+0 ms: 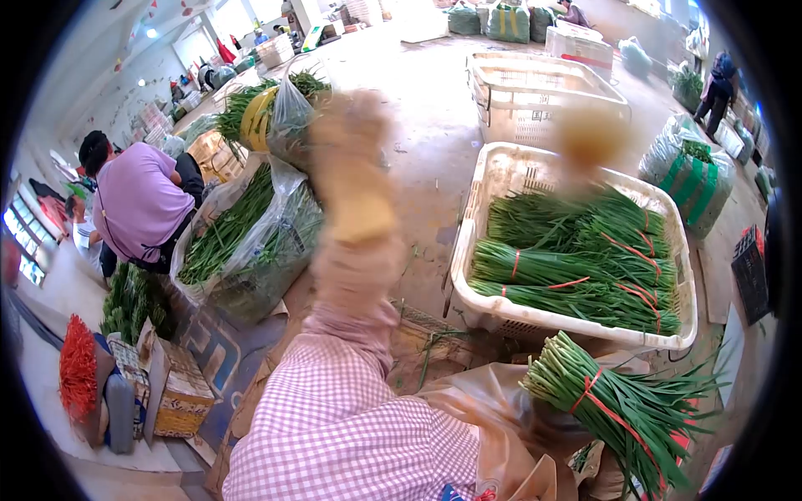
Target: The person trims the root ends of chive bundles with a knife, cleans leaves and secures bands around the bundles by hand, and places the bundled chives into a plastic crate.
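Observation:
My left hand [351,138], in a tan glove, is raised at the centre and smeared by motion; its fingers cannot be made out. A yellowish blur [591,138] over the back of the white crate seems to be my right hand, its fingers also unreadable. Bundles of green stalks [576,259] tied with red bands lie in the white crate [571,324]. Another tied bundle [618,401] rests at the lower right, on or beside brown plastic sheeting [476,401] over my lap.
Stacked white crates [547,104] stand behind the filled one. Open plastic bags of greens [242,234] are at the left, near a seated person in purple [146,200]. A striped bag [689,179] and a standing person [718,92] are at the right. Red ties [78,367] hang at lower left.

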